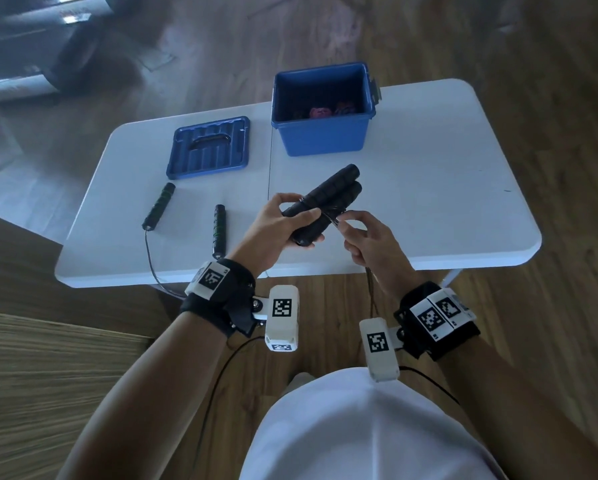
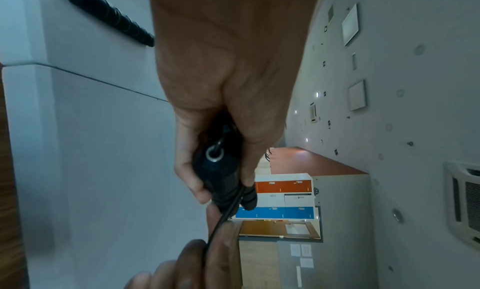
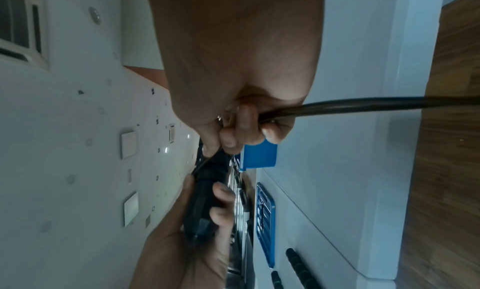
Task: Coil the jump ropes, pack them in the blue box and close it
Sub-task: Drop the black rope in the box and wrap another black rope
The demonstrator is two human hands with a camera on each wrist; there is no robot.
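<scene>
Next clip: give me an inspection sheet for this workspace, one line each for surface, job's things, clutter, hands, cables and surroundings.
Surface: white folding table, seam down the middle.
Job's things: blue box open at the far edge, something pink and dark inside; lid flat to its left; black handles held together above the table; green-striped rope's two handles lying apart at left, cord over the near edge.
Clutter: nothing seen.
Hands: left hand grips the black handles; right hand pinches the cord beside them.
Cables: thin black leads from the wrist cameras.
Surroundings: wood floor; blurred furniture top left.
</scene>
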